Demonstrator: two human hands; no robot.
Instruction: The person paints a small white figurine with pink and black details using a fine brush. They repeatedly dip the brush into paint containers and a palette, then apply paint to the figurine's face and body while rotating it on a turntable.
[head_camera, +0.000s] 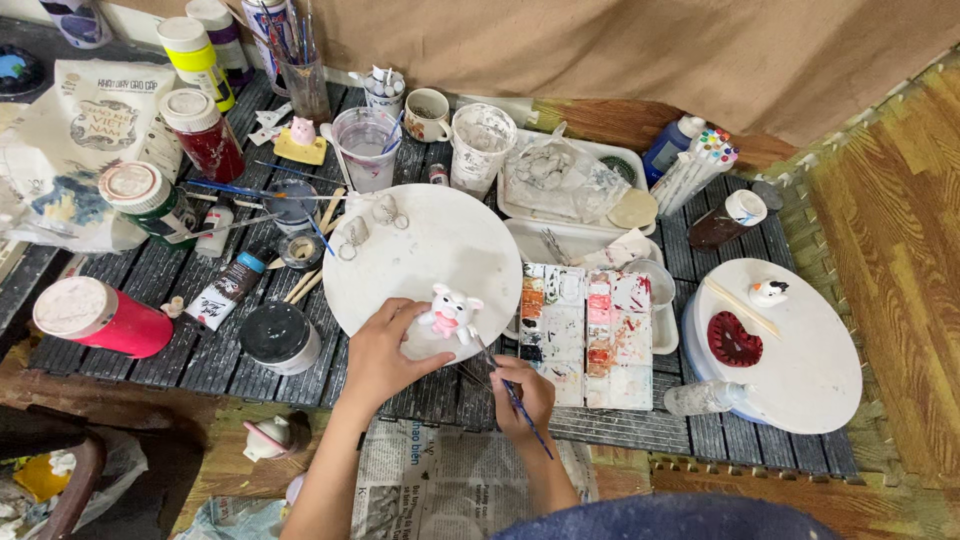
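Right now the painting of a small figurine is in hand: a white, pink-touched animal with ears and dark eyes. The left hand steadies it at the near edge of a round white board, fingers curled round its near side and thumb set against it. The right hand pinches a thin blue brush between thumb and fingertips, much like a pen. The bristle end slants up and left toward the figurine's right flank; whether it touches I cannot tell.

The figurine seems to lie tipped, head away from the person and to the right, face turned up toward the camera. Its long axis, as far as I can judge, runs from near-left to far-right, roughly in line with the brush.

By my reading, a fine stroke comes next, which calls for a firm left hand and a light tip. A paint palette lies just beside the right hand for reloading.
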